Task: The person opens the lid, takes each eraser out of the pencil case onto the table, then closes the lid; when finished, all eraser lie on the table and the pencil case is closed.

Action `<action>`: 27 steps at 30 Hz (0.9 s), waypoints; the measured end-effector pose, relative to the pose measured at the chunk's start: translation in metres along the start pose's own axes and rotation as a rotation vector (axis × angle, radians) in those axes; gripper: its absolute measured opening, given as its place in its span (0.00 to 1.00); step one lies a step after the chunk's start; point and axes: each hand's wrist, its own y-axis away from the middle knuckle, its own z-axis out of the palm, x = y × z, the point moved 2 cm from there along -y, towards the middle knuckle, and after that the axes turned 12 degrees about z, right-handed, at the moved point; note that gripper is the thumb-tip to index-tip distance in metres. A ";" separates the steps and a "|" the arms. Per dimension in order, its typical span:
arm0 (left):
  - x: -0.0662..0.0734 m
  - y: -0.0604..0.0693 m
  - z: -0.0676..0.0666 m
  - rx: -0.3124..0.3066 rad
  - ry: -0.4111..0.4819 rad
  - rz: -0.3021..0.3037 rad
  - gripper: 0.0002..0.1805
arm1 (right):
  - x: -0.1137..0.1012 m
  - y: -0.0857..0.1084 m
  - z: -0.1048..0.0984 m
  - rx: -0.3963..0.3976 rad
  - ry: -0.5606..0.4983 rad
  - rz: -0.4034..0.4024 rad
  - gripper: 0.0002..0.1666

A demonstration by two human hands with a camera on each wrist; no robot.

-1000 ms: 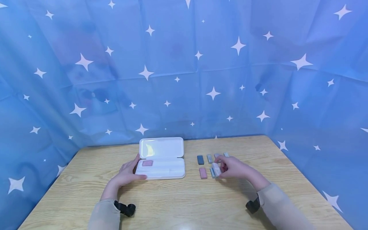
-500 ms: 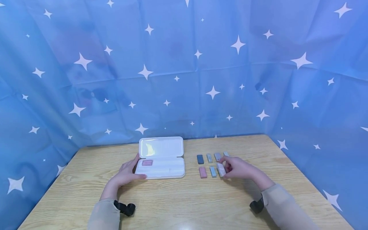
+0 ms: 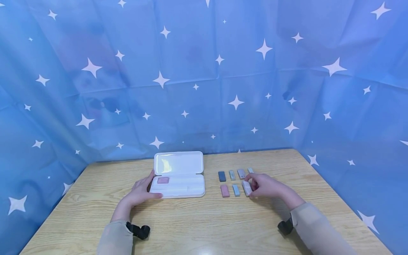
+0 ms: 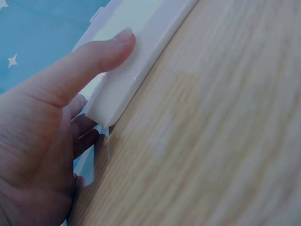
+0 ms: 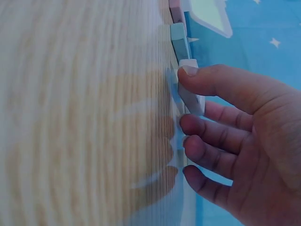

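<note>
My right hand (image 3: 266, 186) pinches a whitish eraser (image 3: 247, 188) between thumb and index finger at the right end of the near row. In the right wrist view the thumb lies on the eraser's (image 5: 190, 89) end, with the other fingers loosely bent below. A light-blue eraser (image 3: 236, 190) and a pink eraser (image 3: 225, 191) lie to its left. My left hand (image 3: 139, 194) holds the left end of an open white pencil case (image 3: 178, 192), thumb over the front rim, fingers along the side. Inside the case, at the upper left, lies a pink eraser (image 3: 163, 180).
Behind the near row lie a dark-blue eraser (image 3: 222, 176), a grey-blue one (image 3: 232, 175), a lavender one (image 3: 241, 174) and a pale one (image 3: 250, 170) close to the right fingers. The case's lid (image 3: 178, 163) leans back toward the starry blue curtain (image 3: 204, 88).
The right hand has moved the whitish eraser rightward, from over the light-blue eraser to a spot beside it, uncovering that one. The left hand and the case have stayed put.
</note>
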 end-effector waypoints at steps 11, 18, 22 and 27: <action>0.001 0.001 -0.001 0.002 -0.003 -0.001 0.64 | -0.001 -0.001 0.000 -0.016 0.013 0.000 0.27; 0.003 0.001 0.000 0.002 0.009 -0.004 0.64 | 0.000 -0.002 0.001 -0.025 0.028 0.017 0.27; 0.002 0.000 0.000 0.002 0.012 -0.005 0.64 | -0.001 -0.002 0.002 -0.030 0.029 0.016 0.27; 0.002 0.001 0.000 0.004 0.016 -0.004 0.64 | -0.003 -0.002 0.002 -0.032 0.027 0.024 0.27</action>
